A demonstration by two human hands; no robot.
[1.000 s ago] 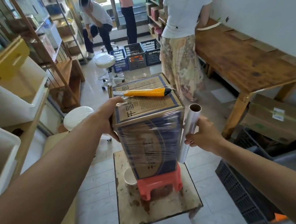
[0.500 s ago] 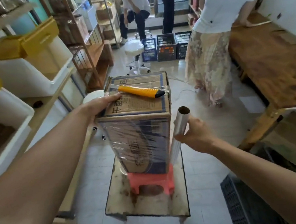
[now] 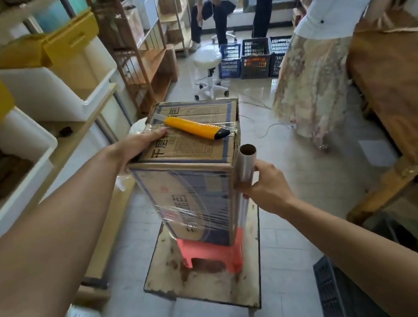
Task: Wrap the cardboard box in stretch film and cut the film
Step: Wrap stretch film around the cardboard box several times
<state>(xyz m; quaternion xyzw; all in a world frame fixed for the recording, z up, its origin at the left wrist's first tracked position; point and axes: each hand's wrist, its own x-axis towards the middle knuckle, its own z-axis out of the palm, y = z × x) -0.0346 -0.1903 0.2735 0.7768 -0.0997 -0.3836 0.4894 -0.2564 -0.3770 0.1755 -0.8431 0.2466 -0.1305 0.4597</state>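
A tall cardboard box (image 3: 193, 187) with blue print stands upright on a small red stool (image 3: 211, 253), its lower sides covered in clear stretch film. My left hand (image 3: 140, 144) rests flat on the box's top left edge. My right hand (image 3: 263, 185) grips the stretch film roll (image 3: 246, 169), held upright against the box's right front corner, with film running from it onto the box. A yellow utility knife (image 3: 195, 127) lies on the box top.
The stool stands on a low worn board (image 3: 208, 286). Shelves with white and yellow bins (image 3: 37, 89) line the left. A wooden table (image 3: 409, 90) is at right, a person in a long skirt (image 3: 323, 59) beside it. A white swivel stool (image 3: 210, 74) and crates (image 3: 255, 59) are behind.
The view has shifted around the box toward the left. The film roll has stayed at the box's right front corner, now a little higher. My left hand has stayed on the box top.
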